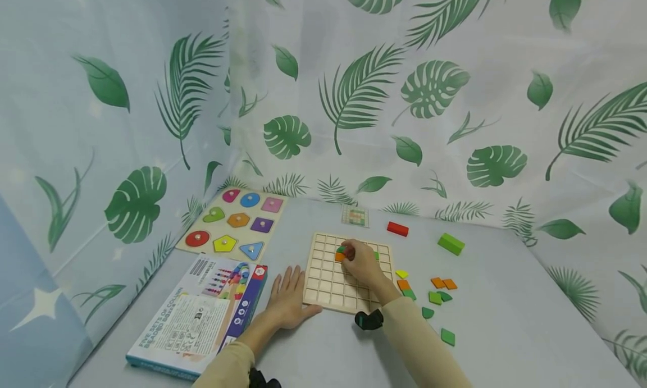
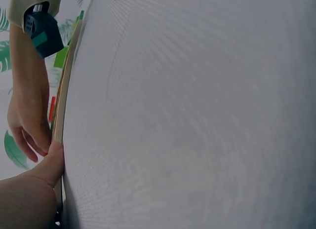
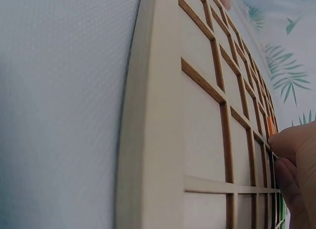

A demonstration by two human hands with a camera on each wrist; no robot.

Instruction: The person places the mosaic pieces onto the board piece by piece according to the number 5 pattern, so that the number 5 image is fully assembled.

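A wooden grid board [image 1: 323,290] with square cells lies on the table in the head view. Over its upper part my right hand [image 1: 363,263] is bent down, thumb and fingers pinching at an orange tile [image 1: 339,257]. A green tile [image 1: 341,249] shows just behind it, and another green tile [image 1: 376,255] lies on the board right of the hand. In the right wrist view, orange [image 3: 270,125] shows at the fingertips, partly hidden. My left hand [image 1: 287,299] rests flat with fingers spread beside the board, its thumb [image 2: 55,157] against the board's near-left edge.
Loose green tiles [image 1: 447,337], orange tiles [image 1: 437,283] and a yellow tile [image 1: 401,274] lie right of the board. Behind are a red block [image 1: 397,228], a green block [image 1: 451,243] and a pattern card [image 1: 355,216]. A shape puzzle [image 1: 207,247] and a flat box [image 1: 197,315] stand left.
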